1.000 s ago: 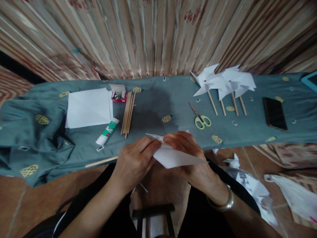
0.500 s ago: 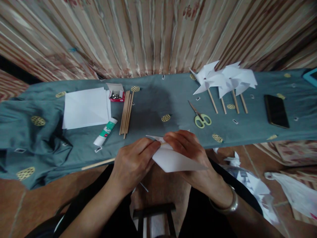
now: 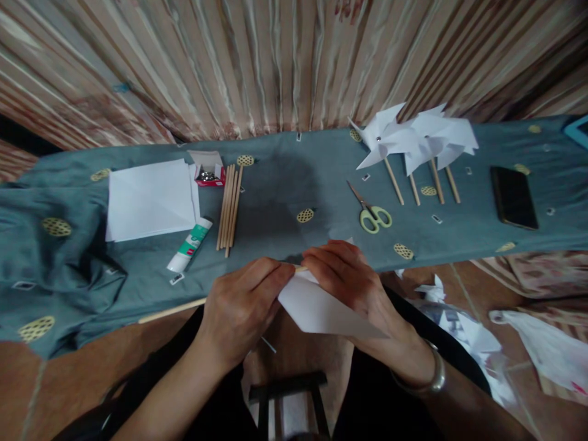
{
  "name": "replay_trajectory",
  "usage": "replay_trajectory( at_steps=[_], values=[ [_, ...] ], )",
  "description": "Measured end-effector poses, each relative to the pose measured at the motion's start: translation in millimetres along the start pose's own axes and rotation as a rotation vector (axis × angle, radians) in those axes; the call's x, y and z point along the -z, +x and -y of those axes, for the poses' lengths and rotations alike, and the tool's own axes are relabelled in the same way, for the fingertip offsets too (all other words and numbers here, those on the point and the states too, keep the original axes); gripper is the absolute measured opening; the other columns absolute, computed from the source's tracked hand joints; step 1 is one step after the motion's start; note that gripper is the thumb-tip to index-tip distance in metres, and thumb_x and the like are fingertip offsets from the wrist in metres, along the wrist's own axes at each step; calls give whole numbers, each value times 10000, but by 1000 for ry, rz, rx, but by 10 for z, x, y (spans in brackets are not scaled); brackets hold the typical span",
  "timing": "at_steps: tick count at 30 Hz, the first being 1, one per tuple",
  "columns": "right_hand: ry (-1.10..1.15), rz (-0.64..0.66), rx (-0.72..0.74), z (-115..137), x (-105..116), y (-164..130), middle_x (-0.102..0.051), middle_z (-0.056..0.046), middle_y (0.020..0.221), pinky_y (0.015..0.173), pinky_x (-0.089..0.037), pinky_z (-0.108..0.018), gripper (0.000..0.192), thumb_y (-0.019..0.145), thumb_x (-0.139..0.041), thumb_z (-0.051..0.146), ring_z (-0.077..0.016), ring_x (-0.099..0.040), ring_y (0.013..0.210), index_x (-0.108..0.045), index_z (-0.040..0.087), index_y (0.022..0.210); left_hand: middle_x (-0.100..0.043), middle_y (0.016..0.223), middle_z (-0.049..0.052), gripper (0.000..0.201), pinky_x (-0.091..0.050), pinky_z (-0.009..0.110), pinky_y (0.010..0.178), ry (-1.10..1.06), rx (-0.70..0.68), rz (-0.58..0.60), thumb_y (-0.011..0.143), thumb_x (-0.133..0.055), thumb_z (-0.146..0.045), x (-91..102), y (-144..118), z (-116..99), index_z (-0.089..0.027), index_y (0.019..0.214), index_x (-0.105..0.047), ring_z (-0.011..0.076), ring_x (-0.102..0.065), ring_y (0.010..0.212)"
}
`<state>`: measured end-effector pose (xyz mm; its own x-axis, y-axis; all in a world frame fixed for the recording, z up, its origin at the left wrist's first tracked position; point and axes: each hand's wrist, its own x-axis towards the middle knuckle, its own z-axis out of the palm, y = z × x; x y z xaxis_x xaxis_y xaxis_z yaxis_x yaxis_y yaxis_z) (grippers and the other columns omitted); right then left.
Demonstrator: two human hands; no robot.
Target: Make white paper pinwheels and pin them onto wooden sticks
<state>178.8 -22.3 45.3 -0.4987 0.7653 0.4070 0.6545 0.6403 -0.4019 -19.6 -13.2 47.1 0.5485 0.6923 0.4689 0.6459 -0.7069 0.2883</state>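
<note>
While your left hand (image 3: 245, 306) and right hand (image 3: 346, 275) hold bent white paper (image 3: 316, 309) and a slim wooden stick (image 3: 172, 311), nearer you than the open red cardboard box (image 3: 215, 182), that box contains small shiny metal pieces (image 3: 207, 176).

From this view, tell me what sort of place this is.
Probably a room at home set up for crafts: paper pinwheels, scissors and a patterned curtain suggest it.
</note>
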Motion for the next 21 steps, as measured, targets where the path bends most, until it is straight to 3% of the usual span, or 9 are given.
replay_trajectory(
  at_steps=[6, 12, 21],
  values=[
    [-16, -3, -15, 21, 11, -6, -700, -104, 992, 958, -481, -455, 154, 942, -473, 169, -248, -613, 1014, -590, 158, 1042, -688, 860, 46, 177, -522, 210, 594, -6, 1, -4, 949, -475, -125, 24, -9, -22, -125, 1028, -633, 124, -656, 724],
    [79, -7, 0, 14, 41, -32, -686, -99, 1018, 979, -475, -446, 166, 952, -475, 216, -248, -598, 1062, -570, 154, 1073, -687, 840, 49, 173, -519, 203, 608, -35, -5, 1, 953, -488, -153, 29, -3, -51, -112, 1006, -648, 120, -649, 701],
    [23, -12, 4, 18, 80, -1, -684, -115, 1036, 975, -481, -450, 199, 962, -461, 205, -257, -591, 1078, -570, 139, 1115, -688, 861, 47, 171, -516, 212, 607, -54, 17, 0, 949, -488, -145, 30, 12, -25, -136, 1031, -638, 127, -655, 726]
  ],
)
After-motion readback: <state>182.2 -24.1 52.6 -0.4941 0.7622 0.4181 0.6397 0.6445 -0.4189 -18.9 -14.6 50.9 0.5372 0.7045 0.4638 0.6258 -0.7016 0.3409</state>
